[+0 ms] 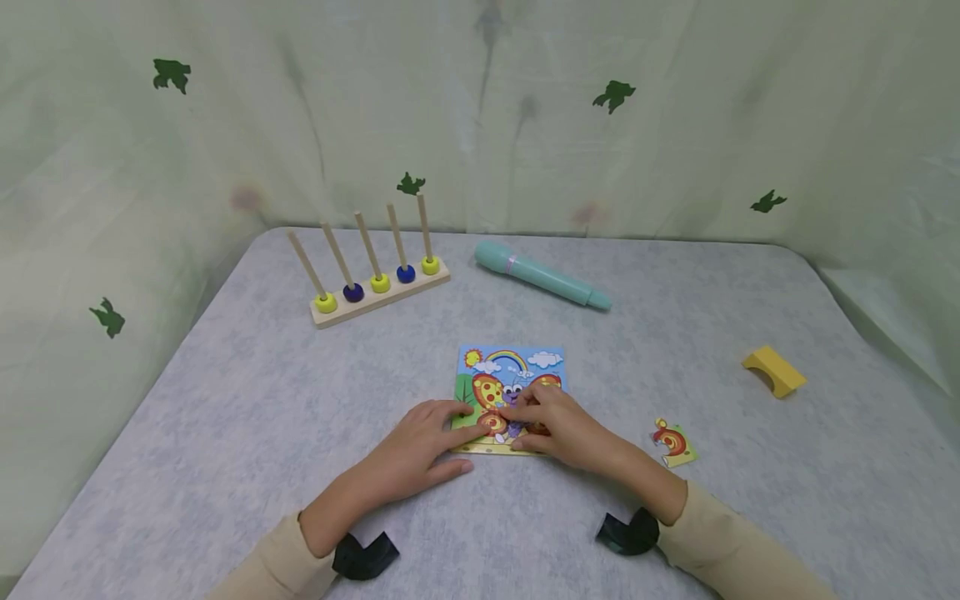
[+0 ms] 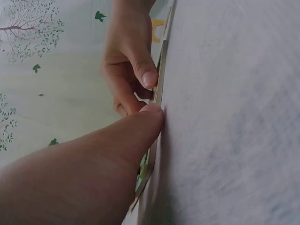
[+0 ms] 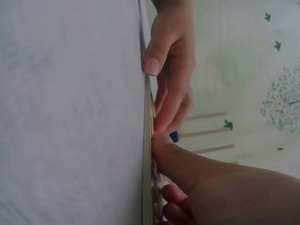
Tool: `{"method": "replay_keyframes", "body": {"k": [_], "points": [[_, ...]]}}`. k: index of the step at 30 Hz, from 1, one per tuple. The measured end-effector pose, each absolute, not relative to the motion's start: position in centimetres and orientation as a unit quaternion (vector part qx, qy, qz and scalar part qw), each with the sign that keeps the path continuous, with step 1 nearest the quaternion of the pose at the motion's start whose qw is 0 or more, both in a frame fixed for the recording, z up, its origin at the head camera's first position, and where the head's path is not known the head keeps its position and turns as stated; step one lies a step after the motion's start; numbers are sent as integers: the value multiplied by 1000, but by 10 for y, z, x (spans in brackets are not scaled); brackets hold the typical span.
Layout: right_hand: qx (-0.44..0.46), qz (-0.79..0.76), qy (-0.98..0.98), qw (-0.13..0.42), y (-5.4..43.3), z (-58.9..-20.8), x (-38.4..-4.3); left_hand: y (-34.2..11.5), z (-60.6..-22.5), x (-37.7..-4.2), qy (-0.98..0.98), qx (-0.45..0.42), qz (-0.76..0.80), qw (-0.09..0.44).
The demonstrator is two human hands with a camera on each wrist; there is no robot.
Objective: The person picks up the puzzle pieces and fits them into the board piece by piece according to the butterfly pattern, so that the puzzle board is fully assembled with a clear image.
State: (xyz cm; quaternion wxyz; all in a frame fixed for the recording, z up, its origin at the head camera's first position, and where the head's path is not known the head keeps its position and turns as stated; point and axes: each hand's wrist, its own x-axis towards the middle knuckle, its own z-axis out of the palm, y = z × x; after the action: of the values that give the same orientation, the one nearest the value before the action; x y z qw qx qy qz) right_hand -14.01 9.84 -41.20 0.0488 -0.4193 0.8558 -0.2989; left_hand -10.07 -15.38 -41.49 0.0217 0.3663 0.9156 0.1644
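Observation:
A butterfly jigsaw puzzle [image 1: 517,360] in a flat board lies at the middle of the table, with rainbow, sun and clouds along its top. My left hand [image 1: 423,442] rests its fairly straight fingers on the board's lower left part, thumb beside the near edge. Over the lower right part, my right hand [image 1: 562,427] has bent fingers and thumb about a puzzle piece [image 1: 532,428], mostly covered by the hand. Both wrist views show the board edge-on, with the left thumb [image 2: 151,115] and right thumb [image 3: 164,140] at it. To the right lies a loose puzzle piece [image 1: 675,443].
A wooden peg stand [image 1: 382,297] with yellow and blue rings stands at the back left. Beside it lies a teal pen-shaped toy [image 1: 547,277]. A yellow arch block [image 1: 776,372] is at the right. Behind the table hangs a pale curtain [image 1: 525,150].

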Motion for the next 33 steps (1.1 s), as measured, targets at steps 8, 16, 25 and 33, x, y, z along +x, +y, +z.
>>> {"method": "replay_keyframes", "body": {"k": [8,16,25,33], "points": [[-412,-293,855,115,104,-407,-141,-154,-416,-100,917,362,169,11],[-373,-325,860,129,126,-388,-135,-154,-419,-101,919,354,173,2],[-322,-335,885,20,184,-368,-114,-152,-418,-102,925,339,169,21],[-258,-319,912,-21,232,-372,-101,-153,-418,-102,924,340,178,10]]}}
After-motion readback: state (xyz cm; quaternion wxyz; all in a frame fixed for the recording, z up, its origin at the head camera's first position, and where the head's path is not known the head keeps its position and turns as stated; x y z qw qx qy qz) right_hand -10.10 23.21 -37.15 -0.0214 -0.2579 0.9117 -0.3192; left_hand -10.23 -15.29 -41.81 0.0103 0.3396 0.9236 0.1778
